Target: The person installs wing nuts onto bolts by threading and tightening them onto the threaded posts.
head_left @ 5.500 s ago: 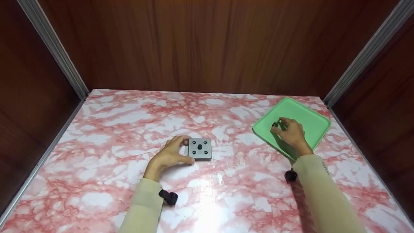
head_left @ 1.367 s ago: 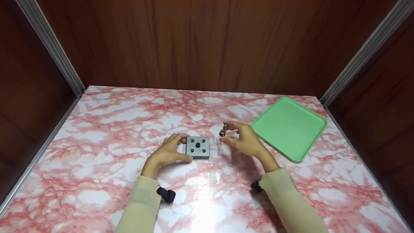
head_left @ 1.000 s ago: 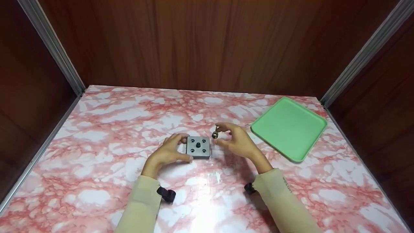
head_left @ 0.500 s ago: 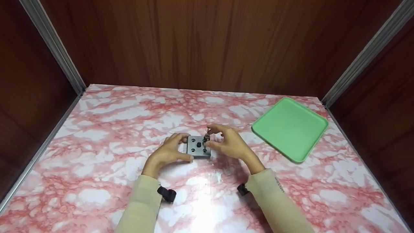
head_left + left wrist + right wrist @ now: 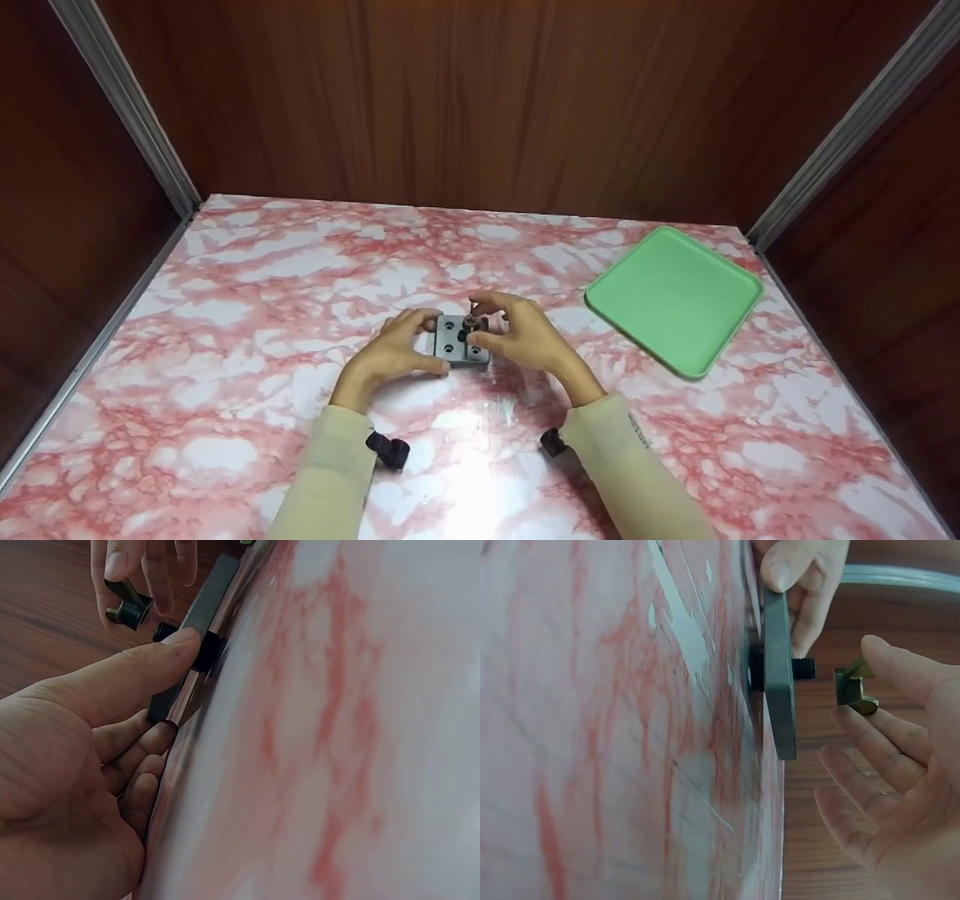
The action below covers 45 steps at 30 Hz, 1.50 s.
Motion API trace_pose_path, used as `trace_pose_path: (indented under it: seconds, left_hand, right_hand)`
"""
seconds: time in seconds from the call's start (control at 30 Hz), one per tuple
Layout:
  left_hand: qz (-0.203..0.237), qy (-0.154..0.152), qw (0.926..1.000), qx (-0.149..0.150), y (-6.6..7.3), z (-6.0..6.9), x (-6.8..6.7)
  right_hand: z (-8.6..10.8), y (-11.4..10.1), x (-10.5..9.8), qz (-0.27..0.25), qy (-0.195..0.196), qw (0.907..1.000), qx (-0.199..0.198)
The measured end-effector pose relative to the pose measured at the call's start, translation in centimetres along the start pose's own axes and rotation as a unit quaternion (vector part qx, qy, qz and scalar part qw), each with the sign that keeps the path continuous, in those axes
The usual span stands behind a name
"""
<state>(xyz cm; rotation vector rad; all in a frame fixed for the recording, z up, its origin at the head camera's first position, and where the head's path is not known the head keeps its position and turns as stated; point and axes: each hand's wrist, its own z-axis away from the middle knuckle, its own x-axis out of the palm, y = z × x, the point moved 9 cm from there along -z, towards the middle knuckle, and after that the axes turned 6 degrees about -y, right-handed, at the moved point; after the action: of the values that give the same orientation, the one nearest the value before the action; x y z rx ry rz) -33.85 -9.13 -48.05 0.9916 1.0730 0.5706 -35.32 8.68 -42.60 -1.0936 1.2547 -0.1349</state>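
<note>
A square grey metal plate [image 5: 442, 337] with holes at its corners sits at the middle of the table. From its centre stands a black threaded bolt [image 5: 804, 669]. My left hand [image 5: 390, 349] holds the plate at its left side, thumb on the near edge and fingers at the far one. Between thumb and finger, my right hand [image 5: 529, 337] pinches a brass-coloured wing nut [image 5: 847, 688]. In the right wrist view a small gap separates the wing nut from the bolt's tip. Seen from the head, the wing nut and right thumb cover part of the plate.
A green square tray [image 5: 675, 300] lies at the back right of the red and white marbled table [image 5: 300, 262]. Wooden panels [image 5: 480, 105] rise behind and at both sides, with metal strips at the corners.
My right hand has carried the wing nut from the green tray leftward to over the plate, close to the bolt. My left hand has stayed at the plate's left side.
</note>
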Motion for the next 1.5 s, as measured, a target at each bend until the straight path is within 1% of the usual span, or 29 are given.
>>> trace_pose_path:
  seconds: [0.27, 0.5, 0.73, 0.97, 1.17, 1.3, 1.5]
  left_hand:
    - [0.005, 0.001, 1.0000, 0.001, 0.0, -0.1, 0.1]
    - [0.010, 0.004, 0.9999, 0.002, -0.1, -0.2, 0.0]
    - [0.014, 0.002, 0.9999, -0.002, -0.1, -0.1, 0.0]
    - [0.007, -0.005, 1.0000, 0.001, 0.1, -0.1, 0.1]
    - [0.004, -0.006, 1.0000, -0.006, 0.0, -0.1, 0.2]
    - [0.001, -0.007, 1.0000, -0.004, 0.0, -0.1, 0.1]
    - [0.009, -0.007, 0.9999, -0.004, -0.1, -0.1, 0.0]
  right_hand:
    - [-0.3, 0.0, 0.4, 0.007, -0.007, 0.9999, -0.007]
    - [-0.4, 0.0, 0.8, 0.016, -0.016, 0.9997, -0.004]
    - [-0.5, 0.1, 1.2, 0.002, -0.022, 0.9997, -0.004]
    - [-0.4, 0.3, 1.2, 0.000, -0.022, 0.9997, -0.006]
    - [-0.4, 0.4, 1.5, -0.013, -0.034, 0.9993, -0.004]
    - [-0.4, 0.4, 1.6, -0.020, -0.040, 0.9990, -0.004]
    - [-0.5, 0.3, 1.5, -0.012, -0.054, 0.9985, -0.003]
